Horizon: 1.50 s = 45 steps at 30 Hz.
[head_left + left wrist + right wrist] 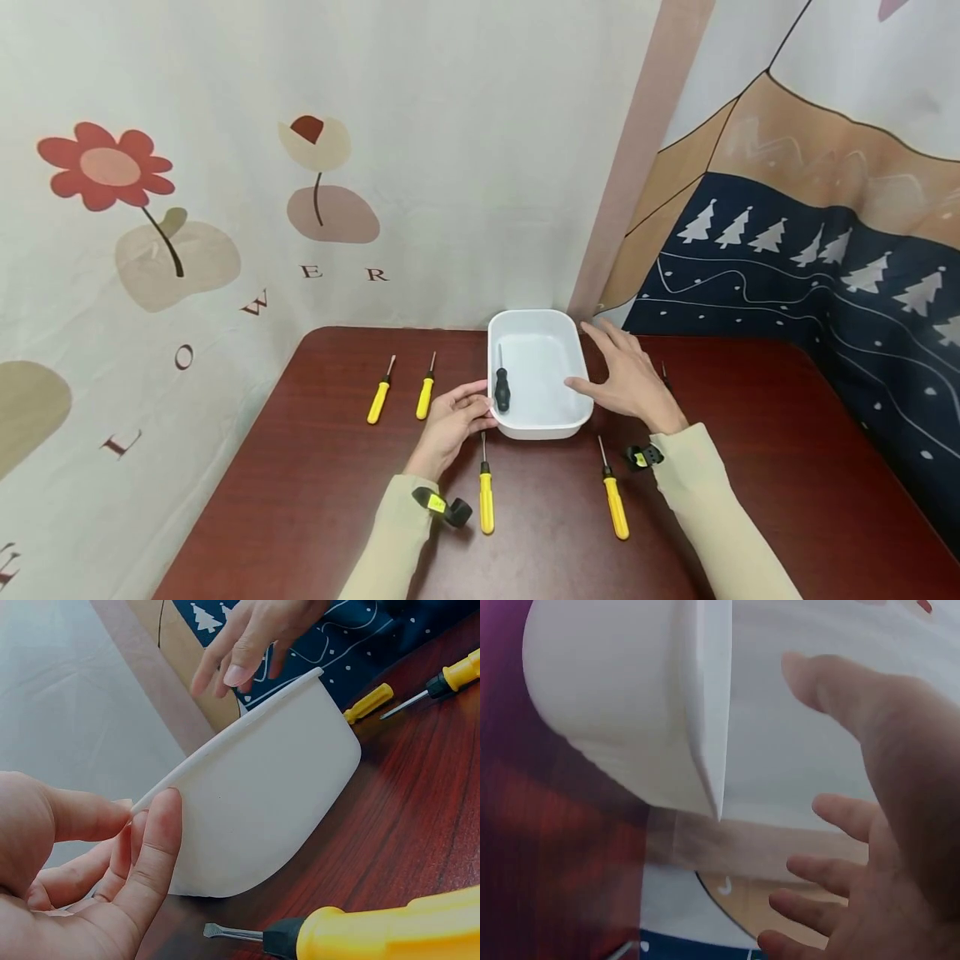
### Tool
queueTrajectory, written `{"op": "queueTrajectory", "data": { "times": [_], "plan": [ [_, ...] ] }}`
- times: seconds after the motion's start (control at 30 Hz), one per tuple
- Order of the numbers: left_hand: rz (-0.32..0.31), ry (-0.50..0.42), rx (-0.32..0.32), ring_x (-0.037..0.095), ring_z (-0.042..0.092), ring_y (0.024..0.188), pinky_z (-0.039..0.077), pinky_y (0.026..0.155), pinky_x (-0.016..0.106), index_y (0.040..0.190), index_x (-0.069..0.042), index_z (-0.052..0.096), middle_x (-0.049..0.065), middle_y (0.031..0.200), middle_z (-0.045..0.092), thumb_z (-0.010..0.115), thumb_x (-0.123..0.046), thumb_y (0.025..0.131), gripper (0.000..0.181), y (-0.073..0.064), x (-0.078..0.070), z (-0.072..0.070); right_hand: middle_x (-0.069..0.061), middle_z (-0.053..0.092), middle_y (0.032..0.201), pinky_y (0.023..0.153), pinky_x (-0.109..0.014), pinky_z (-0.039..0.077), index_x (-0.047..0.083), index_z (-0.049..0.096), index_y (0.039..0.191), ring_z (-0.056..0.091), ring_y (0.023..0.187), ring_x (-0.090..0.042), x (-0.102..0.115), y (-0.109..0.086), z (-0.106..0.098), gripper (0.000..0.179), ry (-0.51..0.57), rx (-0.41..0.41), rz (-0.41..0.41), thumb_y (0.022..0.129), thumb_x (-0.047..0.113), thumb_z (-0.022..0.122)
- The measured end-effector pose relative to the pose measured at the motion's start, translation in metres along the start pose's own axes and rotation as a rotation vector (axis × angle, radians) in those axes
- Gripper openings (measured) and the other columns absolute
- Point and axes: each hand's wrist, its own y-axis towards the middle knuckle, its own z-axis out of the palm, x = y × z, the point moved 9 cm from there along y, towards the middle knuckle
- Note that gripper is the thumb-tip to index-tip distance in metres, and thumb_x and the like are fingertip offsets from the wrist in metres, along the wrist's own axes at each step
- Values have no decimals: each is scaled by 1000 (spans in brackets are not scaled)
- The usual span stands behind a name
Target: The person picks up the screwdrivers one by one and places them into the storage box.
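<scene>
A white rectangular plastic container [547,367] stands at the far side of the table. Inside it, along the left wall, lies a black-handled screwdriver [502,390]. My left hand [453,417] pinches the container's left rim between thumb and fingers, as the left wrist view also shows. Spread fingers mark my right hand [626,375], which hovers by the container's right rim with nothing in it. In the right wrist view, a gap separates that hand from the container wall [615,690]. Just in front of the container lies a yellow-handled screwdriver [487,500], its tip toward it.
Two yellow screwdrivers, one [379,400] beside another [426,396], lie left of the container. Another yellow screwdriver [615,504] rests at front right. A dark shaft [665,377] shows behind my right hand. Printed curtains [450,167] hang along the table's [300,500] back edge.
</scene>
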Motion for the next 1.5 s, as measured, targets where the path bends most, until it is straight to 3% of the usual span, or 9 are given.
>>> {"op": "queueTrajectory", "data": {
  "times": [0.6, 1.13, 1.5],
  "plan": [
    [5, 6, -5, 15, 69, 82, 66, 78, 29, 139, 2, 60, 10, 99, 64, 63, 4, 97, 41, -2, 0, 1, -30, 20, 166, 112, -80, 33, 5, 27, 161, 24, 148, -54, -53, -16, -15, 89, -6, -93, 140, 93, 43, 72],
    [8, 0, 3, 15, 69, 82, 66, 79, 29, 138, 2, 60, 9, 98, 64, 64, 3, 97, 41, -1, 2, 1, -39, 34, 154, 109, -74, 41, -8, 39, 152, 36, 137, -56, -92, -26, -16, 68, 6, -126, 224, 95, 19, 65],
    [14, 6, 6, 15, 68, 82, 65, 78, 27, 139, 2, 59, 9, 99, 64, 64, 3, 97, 42, 0, 2, 1, -42, 44, 142, 102, -72, 47, -12, 42, 147, 47, 124, -57, -116, -31, -15, 62, -12, -151, 296, 94, 13, 64]
  ]
}}
